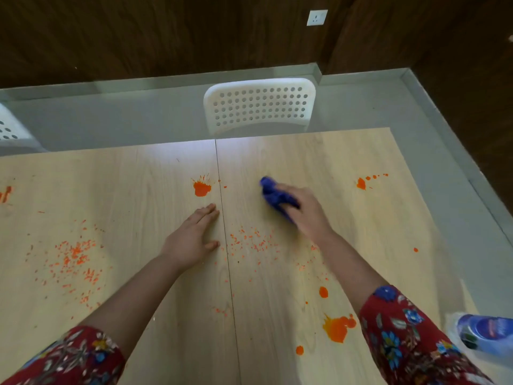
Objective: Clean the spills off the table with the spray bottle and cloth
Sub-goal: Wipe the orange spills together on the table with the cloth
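A light wooden table (138, 190) carries several orange spills: a splat (202, 188) near the middle seam, one at far right (361, 183), a larger one (338, 327) near the front, and fine speckles (76, 257) on the left. My right hand (305, 212) grips a bunched blue cloth (273, 194) and holds it down on the tabletop right of the seam. My left hand (194, 237) rests flat on the wood beside the seam, fingers straight. The spray bottle (483, 333), clear with a blue label, stands at the table's front right corner.
A white perforated chair (259, 107) stands behind the table's far edge, and part of another chair (11, 132) shows at the left. Grey floor and dark wood walls surround the table. An orange mark (5, 194) lies at the left edge.
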